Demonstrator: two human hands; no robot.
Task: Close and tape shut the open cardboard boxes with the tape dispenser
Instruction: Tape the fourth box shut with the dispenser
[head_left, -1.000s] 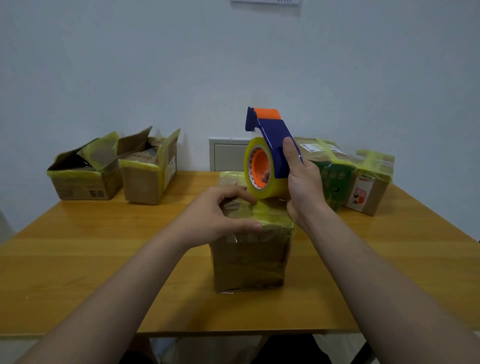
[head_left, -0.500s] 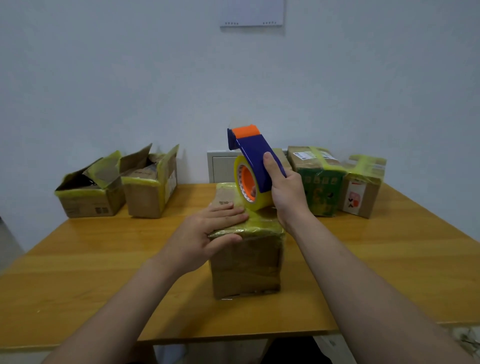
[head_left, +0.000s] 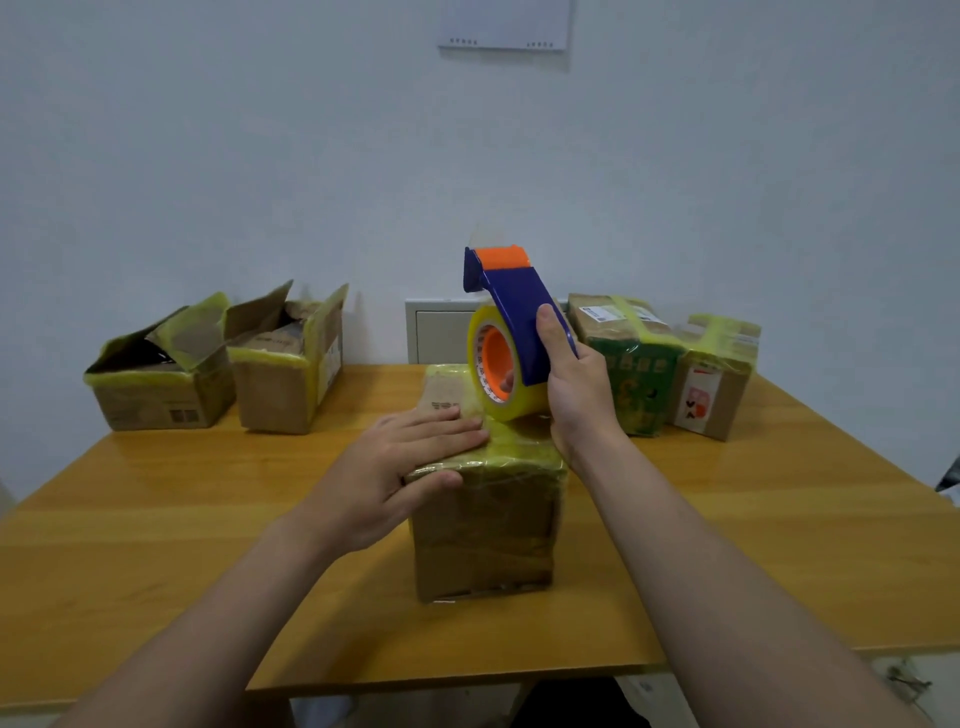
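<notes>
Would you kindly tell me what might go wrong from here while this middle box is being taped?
1. The left hand lies flat on the box with its fingertips right beside the roll of the tape dispenser; the tape could stick across the fingers.
2. The right hand grips the dispenser tilted upward, so a hard pull may tip or slide the box, which that one flat hand alone steadies.

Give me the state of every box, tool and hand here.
centre box: flaps down, taped
far-left box: flaps open
second-left box: flaps open
green box: taped shut
far-right box: taped shut
tape dispenser: tilted, roll on centre box
left hand: flat on centre box
right hand: grips tape dispenser
</notes>
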